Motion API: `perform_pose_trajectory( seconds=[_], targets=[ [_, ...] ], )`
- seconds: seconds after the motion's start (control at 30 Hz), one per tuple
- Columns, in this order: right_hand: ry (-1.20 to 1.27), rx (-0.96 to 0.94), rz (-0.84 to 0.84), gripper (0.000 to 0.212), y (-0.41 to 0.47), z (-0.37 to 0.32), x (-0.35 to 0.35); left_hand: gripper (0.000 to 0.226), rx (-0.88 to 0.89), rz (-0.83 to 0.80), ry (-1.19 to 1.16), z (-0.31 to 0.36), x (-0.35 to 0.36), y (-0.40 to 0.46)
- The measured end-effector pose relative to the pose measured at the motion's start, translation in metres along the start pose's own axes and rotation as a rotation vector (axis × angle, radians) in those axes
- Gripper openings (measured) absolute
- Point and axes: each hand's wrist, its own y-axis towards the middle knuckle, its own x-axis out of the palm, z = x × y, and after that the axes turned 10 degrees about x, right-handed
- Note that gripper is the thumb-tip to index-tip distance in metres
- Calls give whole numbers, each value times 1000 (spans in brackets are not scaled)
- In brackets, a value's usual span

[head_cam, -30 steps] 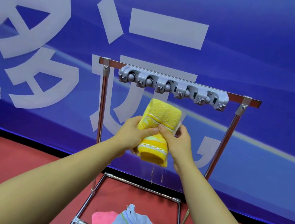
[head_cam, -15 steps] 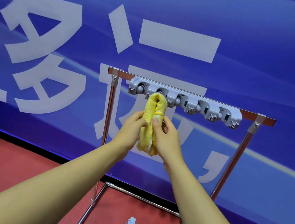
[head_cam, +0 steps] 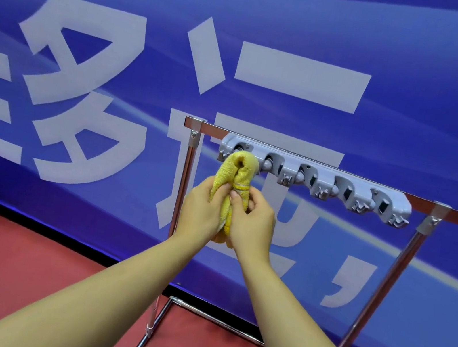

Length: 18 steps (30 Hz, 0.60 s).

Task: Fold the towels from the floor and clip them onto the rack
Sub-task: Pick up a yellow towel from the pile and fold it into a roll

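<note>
Two hands, left hand (head_cam: 200, 208) and right hand (head_cam: 252, 222), pinch the folded yellow towel (head_cam: 236, 174) between them, its top touching the rack's clip bar (head_cam: 340, 186).

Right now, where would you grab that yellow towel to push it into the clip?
Probably at its middle, just below the folded loop, one hand from each side. The yellow towel is doubled into a narrow bundle, rounded top at the leftmost clip of the grey clip bar; the left hand and right hand pinch it there.
</note>
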Motion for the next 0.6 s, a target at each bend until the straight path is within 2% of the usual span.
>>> perform_pose_trajectory(
  seconds=[0.1, 0.37, 0.5, 0.6],
  targets=[
    [-31, -14, 23, 16, 9, -2, 4, 24, 26, 24, 43, -5, -7, 10],
    [-145, -167, 159, 35, 22, -11, 6, 24, 157, 262, 305, -4, -33, 35],
    [-179, -211, 168, 38, 31, -11, 18, 26, 193, 285, 353, -11, -40, 47],
    [-259, -180, 162, 38, 39, -3, 26, 26, 160, 239, 383, -25, -37, 53]
  ],
)
